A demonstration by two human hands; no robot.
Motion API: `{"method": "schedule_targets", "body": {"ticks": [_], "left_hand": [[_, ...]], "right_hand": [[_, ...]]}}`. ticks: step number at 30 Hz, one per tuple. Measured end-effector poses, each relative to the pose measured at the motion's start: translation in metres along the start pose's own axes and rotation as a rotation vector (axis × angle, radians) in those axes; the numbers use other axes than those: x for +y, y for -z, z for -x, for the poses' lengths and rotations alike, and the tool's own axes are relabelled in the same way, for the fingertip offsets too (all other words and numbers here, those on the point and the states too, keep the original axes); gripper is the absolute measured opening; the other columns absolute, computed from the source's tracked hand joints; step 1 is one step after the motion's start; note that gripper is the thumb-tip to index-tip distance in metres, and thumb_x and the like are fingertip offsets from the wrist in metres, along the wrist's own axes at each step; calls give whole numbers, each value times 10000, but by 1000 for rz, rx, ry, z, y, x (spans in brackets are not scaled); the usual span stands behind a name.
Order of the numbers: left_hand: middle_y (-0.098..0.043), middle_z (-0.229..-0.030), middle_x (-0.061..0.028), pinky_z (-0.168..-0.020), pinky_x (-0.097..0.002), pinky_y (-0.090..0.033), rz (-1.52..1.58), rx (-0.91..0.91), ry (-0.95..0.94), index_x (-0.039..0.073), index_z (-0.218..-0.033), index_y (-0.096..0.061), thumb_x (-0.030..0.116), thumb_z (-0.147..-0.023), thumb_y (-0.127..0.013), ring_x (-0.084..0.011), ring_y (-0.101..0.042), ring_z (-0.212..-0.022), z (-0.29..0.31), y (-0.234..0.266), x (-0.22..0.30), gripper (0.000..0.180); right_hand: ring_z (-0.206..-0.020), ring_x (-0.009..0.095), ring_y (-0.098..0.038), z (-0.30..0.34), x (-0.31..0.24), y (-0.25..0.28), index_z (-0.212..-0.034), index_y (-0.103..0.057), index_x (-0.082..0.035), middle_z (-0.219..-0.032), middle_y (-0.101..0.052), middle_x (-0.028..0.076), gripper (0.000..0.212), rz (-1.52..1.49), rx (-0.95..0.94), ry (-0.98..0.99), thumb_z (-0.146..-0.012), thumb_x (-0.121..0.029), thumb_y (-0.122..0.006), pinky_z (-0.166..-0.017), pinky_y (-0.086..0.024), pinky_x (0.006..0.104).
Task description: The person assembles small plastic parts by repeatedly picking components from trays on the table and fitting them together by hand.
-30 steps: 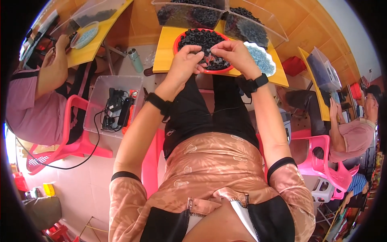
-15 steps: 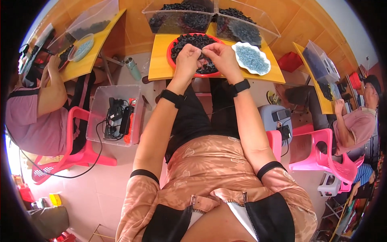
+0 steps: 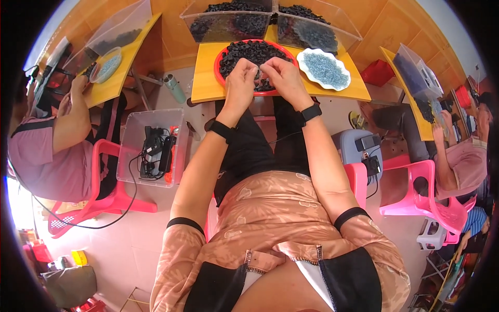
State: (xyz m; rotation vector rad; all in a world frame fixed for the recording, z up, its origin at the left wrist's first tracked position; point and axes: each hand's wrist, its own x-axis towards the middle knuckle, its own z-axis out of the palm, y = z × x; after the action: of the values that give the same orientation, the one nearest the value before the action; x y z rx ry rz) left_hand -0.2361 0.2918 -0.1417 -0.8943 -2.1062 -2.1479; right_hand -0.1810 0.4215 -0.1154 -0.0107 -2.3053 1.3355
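Note:
Both my hands are raised over the near part of a round red basin heaped with small black pieces. My left hand and my right hand sit close together, thumbs and forefingers pinched and nearly touching. Whatever is between the fingertips is too small to make out. A white scalloped dish full of small pale blue-grey pieces stands just right of my right hand. The basin and the dish rest on a yellow table.
Clear bins of black pieces stand behind the basin. A clear box with cables and a bottle are on the left floor. A grey-blue stool carries black devices on the right. Co-workers sit at side tables on pink chairs.
The view has shifted slightly. My fingers remain pinched over the basin, a little nearer its front rim. The right-hand co-worker's arms and the left-hand co-worker's hands have moved.

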Motion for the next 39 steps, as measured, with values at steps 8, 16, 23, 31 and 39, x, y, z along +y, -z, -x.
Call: {"method": "schedule_targets", "body": {"ticks": [8, 16, 23, 31, 39], "left_hand": [[-588, -699, -37, -509, -218, -426, 193, 26, 209, 19, -849, -515, 125, -894, -499, -92, -540, -582, 2, -2, 2, 116], [-548, -664, 1, -481, -202, -372, 367, -12, 424, 93, -868, -521, 240, -910, -521, -74, -466, -523, -4, 13, -3, 153], [-562, -663, -7, -475, -190, -377, 551, 7, 443, 67, -856, -541, 212, -907, -526, -62, -463, -521, -6, 11, -2, 155], [-584, -691, -17, -492, -184, -378, 458, -33, 347, 56, -842, -550, 185, -887, -558, -58, -483, -545, -6, 8, -3, 137], [-628, -761, -49, -568, -190, -443, 504, -140, 290, 19, -903, -592, 127, -873, -570, -85, -560, -618, -6, 7, 4, 114]], "right_hand": [[-579, 165, -604, 6, -5, -2, -799, -615, 11, -642, -615, 99, 145, -46, 16, 35, -825, -125, -572, -548, -464, 289], [-552, 189, -595, 11, 2, -6, -849, -620, -3, -657, -623, 102, 103, 124, 157, 211, -819, -89, -572, -533, -466, 284], [-537, 134, -578, 10, -11, 2, -840, -628, 2, -638, -620, 71, 120, -91, 68, -28, -823, -104, -573, -502, -451, 257], [-591, 147, -607, 11, -21, 3, -801, -638, 5, -642, -634, 78, 164, 131, -16, 73, -820, -142, -566, -557, -465, 279], [-593, 149, -624, 11, -18, 7, -805, -638, 22, -655, -644, 100, 164, 35, 41, -20, -812, -137, -596, -551, -474, 268]]}}
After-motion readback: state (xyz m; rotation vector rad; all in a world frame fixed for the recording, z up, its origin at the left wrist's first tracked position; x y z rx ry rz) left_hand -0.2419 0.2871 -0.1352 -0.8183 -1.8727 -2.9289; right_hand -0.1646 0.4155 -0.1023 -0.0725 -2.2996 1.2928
